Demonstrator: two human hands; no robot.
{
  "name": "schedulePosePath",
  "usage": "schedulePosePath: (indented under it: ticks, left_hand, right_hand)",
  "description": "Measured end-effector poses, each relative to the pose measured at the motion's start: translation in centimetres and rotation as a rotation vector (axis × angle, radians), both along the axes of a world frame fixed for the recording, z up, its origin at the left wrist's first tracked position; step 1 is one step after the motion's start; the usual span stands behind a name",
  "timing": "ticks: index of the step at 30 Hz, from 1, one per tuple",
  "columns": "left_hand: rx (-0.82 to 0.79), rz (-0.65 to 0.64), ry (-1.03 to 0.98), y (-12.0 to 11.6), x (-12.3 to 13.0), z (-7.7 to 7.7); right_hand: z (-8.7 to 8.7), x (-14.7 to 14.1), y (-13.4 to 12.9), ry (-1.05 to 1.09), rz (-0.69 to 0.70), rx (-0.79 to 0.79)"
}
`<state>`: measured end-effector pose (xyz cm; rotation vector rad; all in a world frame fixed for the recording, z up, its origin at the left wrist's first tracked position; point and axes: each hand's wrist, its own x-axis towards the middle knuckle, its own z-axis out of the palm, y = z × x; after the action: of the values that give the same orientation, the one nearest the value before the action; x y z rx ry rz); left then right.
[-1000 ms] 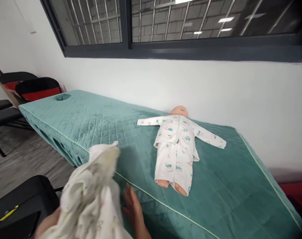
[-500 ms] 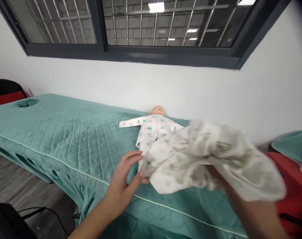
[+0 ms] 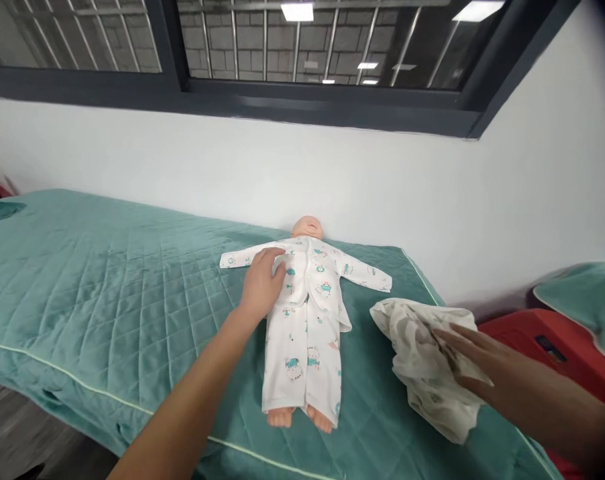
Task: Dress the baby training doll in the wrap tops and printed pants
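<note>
1. Our left hand [image 3: 261, 285] is loosely open at the left side of the jacket [image 3: 322, 275], thumb apart from the fingers, gripping nothing we can see; whether it touches the fabric, we cannot tell. We judge the step in hand to be laying the pieces out; the next move seems to call for a light touch on the clothing.
2. The dressed doll [image 3: 305, 327] lies front up, towards the right end of the bed [image 3: 132, 287]. Its head points to the far edge, its feet to the near edge; its long axis crosses the bed's width, with the sleeves spread sideways.
3. The crumpled cloth [image 3: 425, 390] lies by the right edge, slanting towards the near right corner, apart from the doll.
4. Our right hand [image 3: 482, 357] is open over the cloth, fingers extended; we cannot tell how firmly it presses.
</note>
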<state>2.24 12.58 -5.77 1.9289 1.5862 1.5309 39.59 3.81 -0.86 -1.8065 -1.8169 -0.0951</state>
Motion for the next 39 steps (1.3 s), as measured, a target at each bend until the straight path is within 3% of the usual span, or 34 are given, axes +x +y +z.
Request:
schedulePosePath:
  ticks: [3,5,7,11,13,16,24,33,39]
  left_hand:
    - [-0.132,-0.071,0.047,4.7,1.2,1.1]
    - [-0.218,-0.159,0.128,7.1,2.3,1.6]
    - [-0.215,-0.215,0.177,8.5,3.1,1.6]
    - [-0.108,-0.22,0.173,9.4,3.5,0.3]
    - [-0.109,-0.226,0.155,9.5,3.0,-0.4]
    - [-0.161,-0.25,0.128,9.8,2.4,-0.9]
    - [-0.197,-0.283,0.129,10.1,2.5,-0.6]
    - [-0.185,-0.268,0.14,10.2,2.5,-0.8]
    - [-0.182,-0.242,0.072,10.4,2.7,-0.8]
  right_hand:
    - [2.0,-4.0,1.9,-0.114,0.268,-0.137]
    - [2.0,-8.6,4.9,-0.092,0.427,-0.128]
    - [0.6,-13.2,9.1,0.08,0.477,-0.089]
    - [-4.3,-18.5,16.5,0.496,0.345,0.012]
    - [-6.1,-19.1,18.1,0.622,0.372,-0.009]
    - [-7.1,-18.9,18.3,0.708,0.445,-0.065]
    - [-7.1,-18.5,18.6,0.652,0.528,-0.042]
    - [-7.0,-18.2,18.7,0.426,0.597,-0.07]
    - [-6.9,-18.5,18.4,0.478,0.506,-0.052]
